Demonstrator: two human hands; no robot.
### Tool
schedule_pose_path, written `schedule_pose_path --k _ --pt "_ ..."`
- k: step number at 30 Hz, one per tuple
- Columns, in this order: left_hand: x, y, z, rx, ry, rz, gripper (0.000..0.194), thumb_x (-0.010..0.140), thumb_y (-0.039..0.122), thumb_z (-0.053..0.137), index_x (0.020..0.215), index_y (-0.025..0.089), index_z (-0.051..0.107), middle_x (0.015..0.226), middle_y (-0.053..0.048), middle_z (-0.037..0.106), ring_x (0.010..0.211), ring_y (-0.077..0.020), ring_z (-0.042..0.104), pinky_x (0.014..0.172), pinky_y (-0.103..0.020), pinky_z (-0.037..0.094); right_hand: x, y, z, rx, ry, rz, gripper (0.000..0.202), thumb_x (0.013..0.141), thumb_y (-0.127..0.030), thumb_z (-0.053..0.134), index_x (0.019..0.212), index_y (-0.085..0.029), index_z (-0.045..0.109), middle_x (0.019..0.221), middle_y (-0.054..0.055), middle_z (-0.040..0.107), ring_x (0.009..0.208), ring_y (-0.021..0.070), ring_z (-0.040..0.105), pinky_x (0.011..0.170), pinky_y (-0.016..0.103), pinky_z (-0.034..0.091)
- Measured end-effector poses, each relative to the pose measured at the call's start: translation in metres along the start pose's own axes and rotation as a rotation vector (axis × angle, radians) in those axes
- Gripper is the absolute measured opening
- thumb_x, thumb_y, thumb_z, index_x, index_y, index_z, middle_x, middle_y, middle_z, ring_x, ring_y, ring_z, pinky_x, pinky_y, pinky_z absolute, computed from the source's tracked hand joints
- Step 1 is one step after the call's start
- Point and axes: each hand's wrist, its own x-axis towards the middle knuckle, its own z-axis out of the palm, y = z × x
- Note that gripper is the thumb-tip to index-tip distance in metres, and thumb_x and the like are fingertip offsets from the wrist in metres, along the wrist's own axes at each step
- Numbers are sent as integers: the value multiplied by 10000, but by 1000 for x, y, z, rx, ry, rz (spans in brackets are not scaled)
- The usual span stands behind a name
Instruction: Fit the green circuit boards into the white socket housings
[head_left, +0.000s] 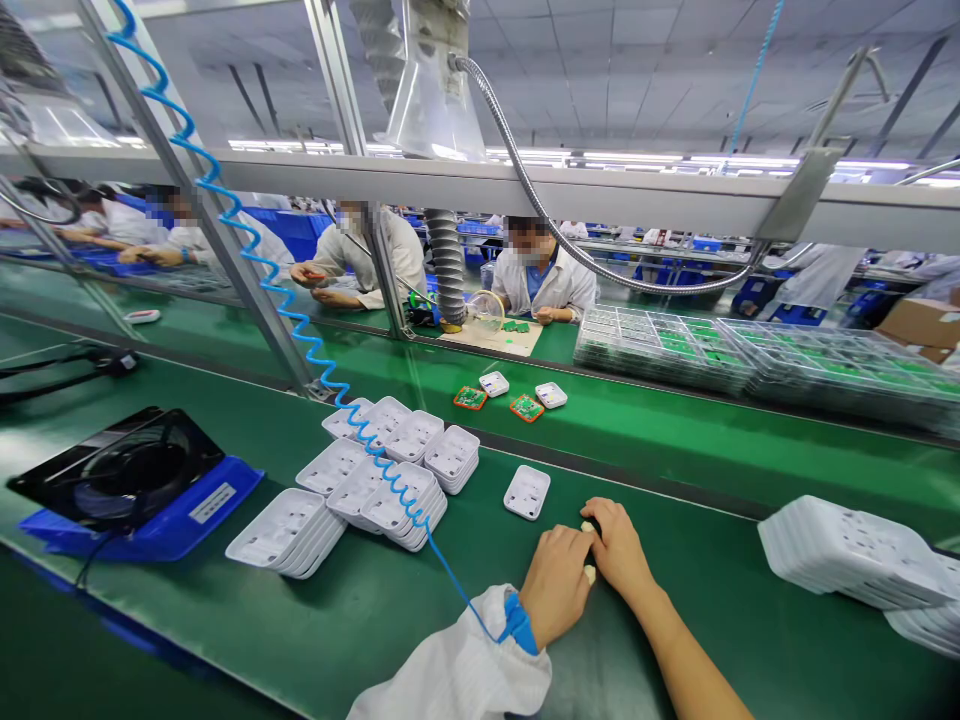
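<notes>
My left hand (556,580), with a blue wrist strap (519,622) over a white sleeve, is low over the green bench. Its fingers are curled and meet those of my right hand (621,548), which is bent inward from the right. Pale finger cots (589,574) show on the fingertips. Both hands look closed, and whatever lies between the fingers is hidden. Just beyond my left hand lies a single white plastic cover (527,492), apart from it. Stacks of similar white covers (386,497) stand to the left.
A coiled blue cord (304,330) hangs down to the wrist strap. More stacked covers (855,550) are at right. A black fan (135,465) sits on a blue tray (187,515). Green circuit boards (527,408) lie on the conveyor (660,430); clear trays (664,345) and co-workers (544,270) are beyond.
</notes>
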Motion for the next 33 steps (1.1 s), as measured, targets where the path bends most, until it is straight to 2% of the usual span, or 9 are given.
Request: schedule_pose_path --k 12,33 --pt "1 1 -1 29 -26 -13 337 747 90 461 1065 200 470 1063 -58 534 996 -220 446 867 -375 363 0 2 1 -3 -10 2 271 723 -88 409 921 -188 565 1064 87 584 993 215 506 850 382 407" --pt "0 0 0 -15 8 5 331 754 106 480 1070 204 477 1052 -52 540 986 -222 450 861 -373 366 0 5 2 -6 -13 -8 265 740 -87 413 935 -179 567 1065 92 582 993 214 506 859 379 407"
